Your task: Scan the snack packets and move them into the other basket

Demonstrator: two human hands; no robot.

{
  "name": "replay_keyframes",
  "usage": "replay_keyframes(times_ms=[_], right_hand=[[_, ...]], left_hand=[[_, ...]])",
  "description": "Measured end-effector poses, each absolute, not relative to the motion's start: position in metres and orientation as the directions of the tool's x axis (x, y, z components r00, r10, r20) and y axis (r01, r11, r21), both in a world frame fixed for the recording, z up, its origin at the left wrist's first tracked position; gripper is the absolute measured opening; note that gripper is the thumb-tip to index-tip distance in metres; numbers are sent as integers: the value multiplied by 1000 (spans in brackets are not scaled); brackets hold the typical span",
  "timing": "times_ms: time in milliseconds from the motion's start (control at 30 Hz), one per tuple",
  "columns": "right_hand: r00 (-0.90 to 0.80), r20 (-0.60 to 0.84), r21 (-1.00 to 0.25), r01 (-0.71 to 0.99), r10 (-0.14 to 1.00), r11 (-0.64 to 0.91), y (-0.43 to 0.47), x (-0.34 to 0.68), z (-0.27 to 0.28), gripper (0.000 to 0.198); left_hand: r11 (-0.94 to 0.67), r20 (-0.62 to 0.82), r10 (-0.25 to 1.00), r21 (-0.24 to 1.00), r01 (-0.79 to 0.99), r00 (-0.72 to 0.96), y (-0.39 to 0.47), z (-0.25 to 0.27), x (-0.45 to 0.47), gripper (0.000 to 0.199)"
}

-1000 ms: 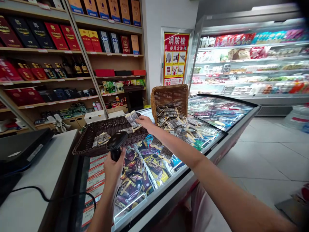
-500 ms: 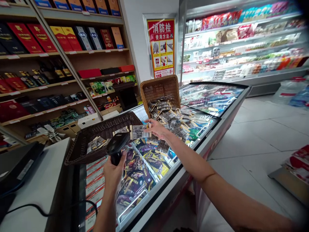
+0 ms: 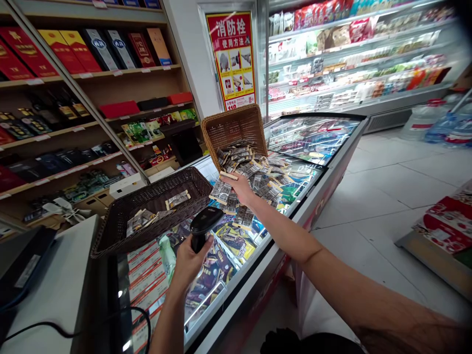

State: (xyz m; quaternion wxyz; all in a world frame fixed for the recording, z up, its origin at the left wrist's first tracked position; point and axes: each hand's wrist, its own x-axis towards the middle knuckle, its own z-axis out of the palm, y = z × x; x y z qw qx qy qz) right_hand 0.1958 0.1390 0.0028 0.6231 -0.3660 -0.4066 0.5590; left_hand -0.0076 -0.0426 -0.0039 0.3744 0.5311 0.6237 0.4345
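Note:
My left hand [image 3: 190,260] is wrapped round the handle of a black barcode scanner [image 3: 204,221], whose head points away over the freezer. In my right hand [image 3: 241,189] is a small snack packet [image 3: 221,191] with a clear, dark-printed front and tan ends, gripped by its upper end. More such packets [image 3: 258,172] spill from a tipped tan wicker basket [image 3: 236,115] onto the freezer's glass top, just beyond my right hand. To the left, a dark brown wicker basket [image 3: 110,223] holds several packets [image 3: 142,220] in a heap, with a single packet [image 3: 178,199] lying apart.
The chest freezer [image 3: 313,184] runs away to the right, with wrapped ice creams under its glass. A grey counter [image 3: 59,290] with a black cable [image 3: 47,324] stands at the left. Shelves of boxes [image 3: 143,49] and a lit refrigerated display [image 3: 350,64] line the back.
My right hand has drawn the packet away from the dark basket towards the spilled pile. The scanner has moved right, and the view has shifted a little.

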Motion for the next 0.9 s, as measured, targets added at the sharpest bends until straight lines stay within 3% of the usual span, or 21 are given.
replay_keyframes(times_ms=[267, 433, 567, 733, 900], right_hand=[[31, 59, -930, -362, 998, 66, 138, 193, 1, 59], [73, 78, -953, -287, 994, 96, 137, 193, 5, 50], [261, 183, -975, -74, 948, 209, 140, 209, 12, 45], [504, 312, -950, 157, 805, 269, 146, 238, 17, 56], [473, 330, -913, 380, 817, 148, 152, 240, 12, 53]], left_hand=[[59, 3, 986, 929, 365, -167, -41, -6, -6, 58], [56, 21, 979, 927, 372, -201, -44, 1, -5, 60], [40, 66, 958, 933, 358, -278, -45, 5, -8, 60], [37, 64, 942, 956, 291, -329, -45, 9, -11, 61], [44, 53, 940, 961, 272, -337, -49, 17, -6, 63]])
